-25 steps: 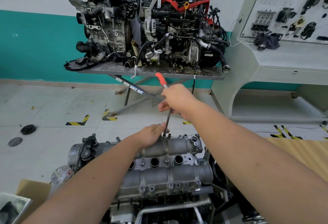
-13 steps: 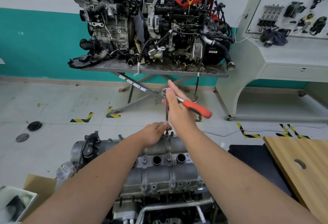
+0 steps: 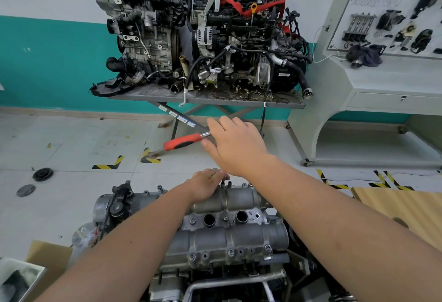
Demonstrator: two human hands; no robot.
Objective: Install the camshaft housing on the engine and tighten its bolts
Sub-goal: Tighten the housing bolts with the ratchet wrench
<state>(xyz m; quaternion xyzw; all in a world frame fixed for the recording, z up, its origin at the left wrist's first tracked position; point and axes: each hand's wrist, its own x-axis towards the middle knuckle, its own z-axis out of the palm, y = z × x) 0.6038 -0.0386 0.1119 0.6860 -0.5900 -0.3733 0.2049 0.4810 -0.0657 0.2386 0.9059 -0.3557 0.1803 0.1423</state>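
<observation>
- right hand (image 3: 235,145) over the ratchet (image 3: 185,141) head, palm down, fingers loosely extended; thumb under the chrome neck; whether it truly grips, cannot tell
- ratchet handle red with black inlay, rubbery, sticks out left of right hand, roughly level
- left hand (image 3: 207,183) below right hand, fingers curled, pinching the socket extension at a bolt (image 3: 223,184) on the far edge of the camshaft housing (image 3: 229,230)
- housing directly below both hands: cast aluminium, dull grey, two rounded lobes, round plug holes between them, small flanged bolts along edges
- beyond hands: two dirty engines (image 3: 203,31) on a steel table (image 3: 205,99)
- right of forearm: wooden board (image 3: 404,208)
</observation>
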